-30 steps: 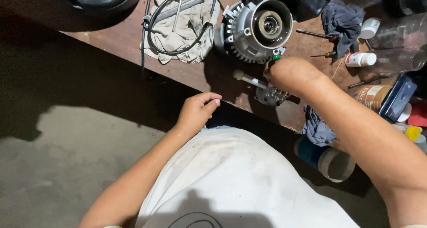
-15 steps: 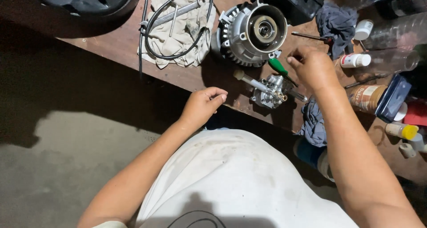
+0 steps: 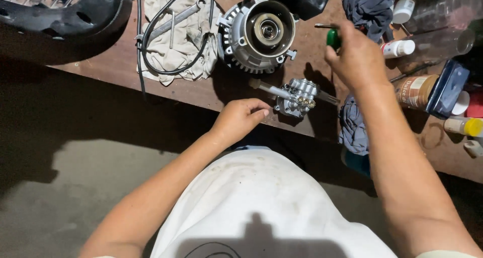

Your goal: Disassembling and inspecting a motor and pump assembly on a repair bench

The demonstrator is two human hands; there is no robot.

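The right hand [image 3: 358,54] was raised over the far part of the wooden bench [image 3: 126,69], its fingers closed round a screwdriver [image 3: 329,34] with a green handle; the metal shaft pointed away toward the left, past the thumb. The left hand [image 3: 240,118] rested at the near edge of the bench, fingers curled loosely inward and holding nothing, just beside a small silver metal part [image 3: 297,97] with brass fittings and a shaft projecting to its left. That part lay on the bench between the two hands, apart from both. Behind it sat a round finned motor housing [image 3: 259,34], open face up. A pale rag [image 3: 173,34] with a black cable [image 3: 151,47] and a wrench [image 3: 173,19] lay to the left; a dark rag [image 3: 370,6], a small white bottle [image 3: 397,48] and a brown tin [image 3: 415,92] lay to the right.

Judgement: the step in hand appeared to be bringing the tool to the work, with the silver part not yet touched by it. The next move would call for the left hand to steady the part against the bench while the screwdriver tip was lowered and seated squarely in a fastener; which fastener could not be told
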